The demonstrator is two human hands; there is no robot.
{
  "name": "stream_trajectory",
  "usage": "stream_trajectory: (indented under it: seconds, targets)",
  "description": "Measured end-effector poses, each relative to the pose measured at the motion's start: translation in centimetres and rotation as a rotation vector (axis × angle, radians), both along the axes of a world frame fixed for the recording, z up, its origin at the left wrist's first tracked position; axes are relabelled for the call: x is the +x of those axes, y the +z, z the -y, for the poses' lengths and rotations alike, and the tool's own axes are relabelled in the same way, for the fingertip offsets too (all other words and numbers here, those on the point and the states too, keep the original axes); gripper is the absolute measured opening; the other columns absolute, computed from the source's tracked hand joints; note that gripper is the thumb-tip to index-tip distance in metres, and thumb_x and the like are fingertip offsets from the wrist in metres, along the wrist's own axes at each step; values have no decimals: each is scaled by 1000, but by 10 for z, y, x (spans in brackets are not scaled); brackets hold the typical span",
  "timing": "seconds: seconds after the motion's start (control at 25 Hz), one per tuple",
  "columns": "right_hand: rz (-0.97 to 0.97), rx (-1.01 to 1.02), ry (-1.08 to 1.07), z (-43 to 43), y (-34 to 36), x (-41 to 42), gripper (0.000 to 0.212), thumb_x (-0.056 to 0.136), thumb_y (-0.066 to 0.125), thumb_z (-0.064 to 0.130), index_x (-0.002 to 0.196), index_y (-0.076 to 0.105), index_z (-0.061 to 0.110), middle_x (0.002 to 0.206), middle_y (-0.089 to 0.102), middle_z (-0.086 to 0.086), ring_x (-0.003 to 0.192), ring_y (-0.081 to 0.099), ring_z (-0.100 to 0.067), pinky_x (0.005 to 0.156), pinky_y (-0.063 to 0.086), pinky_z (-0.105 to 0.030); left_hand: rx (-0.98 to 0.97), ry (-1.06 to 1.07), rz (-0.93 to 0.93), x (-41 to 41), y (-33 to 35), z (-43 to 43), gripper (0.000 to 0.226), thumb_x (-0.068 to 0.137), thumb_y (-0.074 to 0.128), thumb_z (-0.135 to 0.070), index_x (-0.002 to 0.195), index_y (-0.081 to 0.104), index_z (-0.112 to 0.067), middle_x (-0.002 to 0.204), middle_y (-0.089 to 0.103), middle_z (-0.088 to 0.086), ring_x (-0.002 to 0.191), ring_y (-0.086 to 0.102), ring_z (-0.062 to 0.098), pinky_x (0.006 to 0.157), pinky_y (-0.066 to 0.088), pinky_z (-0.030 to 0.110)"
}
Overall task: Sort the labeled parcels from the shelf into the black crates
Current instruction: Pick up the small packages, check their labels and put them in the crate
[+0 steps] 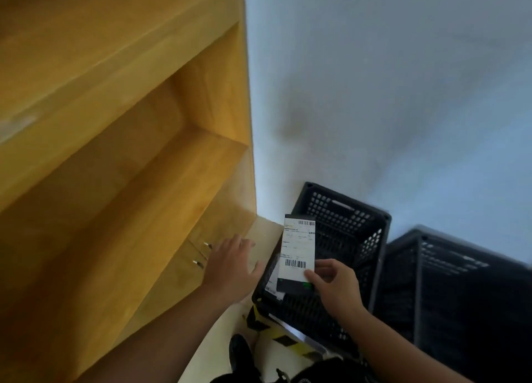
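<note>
Floor (266,230) pale, wall (374,80) white, wooden shelf (129,166) left

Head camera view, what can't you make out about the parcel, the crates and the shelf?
Parcel label: print too small and blurred in the head view; only barcodes show.
Near crate: contents mostly hidden by the parcel and the right hand pinching it.
Far crate: blurred, dark inside, cut off by the right edge.
Shelf: upper boards blurred, cut off by the left edge, so remaining parcels can't be told.
</note>
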State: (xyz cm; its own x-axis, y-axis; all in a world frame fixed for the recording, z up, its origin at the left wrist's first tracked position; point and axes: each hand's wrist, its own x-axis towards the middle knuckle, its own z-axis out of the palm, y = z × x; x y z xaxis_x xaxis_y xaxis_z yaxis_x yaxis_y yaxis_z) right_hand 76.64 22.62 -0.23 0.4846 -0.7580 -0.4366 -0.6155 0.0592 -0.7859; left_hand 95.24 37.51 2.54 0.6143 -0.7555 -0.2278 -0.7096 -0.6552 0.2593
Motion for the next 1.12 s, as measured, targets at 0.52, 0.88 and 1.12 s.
stream_trajectory:
  seconds: [0.52, 0.88, 1.12]
  targets:
    - [-70, 113, -197, -1, -31, -9, 18, 88, 81, 19, 101, 69, 19, 90, 74, 4, 83, 72, -11, 79, 64, -36, 50, -222, -34, 16, -20, 50, 52, 97, 45, -55, 139, 49, -25, 131, 51, -7, 118, 49, 14, 103, 40, 33]
    - [-135, 160, -290, -3, -67, 20, 20, 88, 81, 18, 100, 66, 22, 93, 73, 9, 82, 71, -4, 69, 59, -22, 132, -344, -120, 52, -66, 68, 52, 98, 43, -55, 141, 45, -27, 133, 48, -9, 120, 46, 13, 104, 37, 31]
    - [-229, 209, -395, -16, -181, 44, 21, 87, 81, 17, 100, 64, 21, 91, 73, 9, 84, 70, -3, 77, 60, -26, 199, -440, -131, 77, -156, 74, 50, 96, 44, -55, 138, 47, -28, 130, 50, -10, 118, 48, 11, 100, 37, 30]
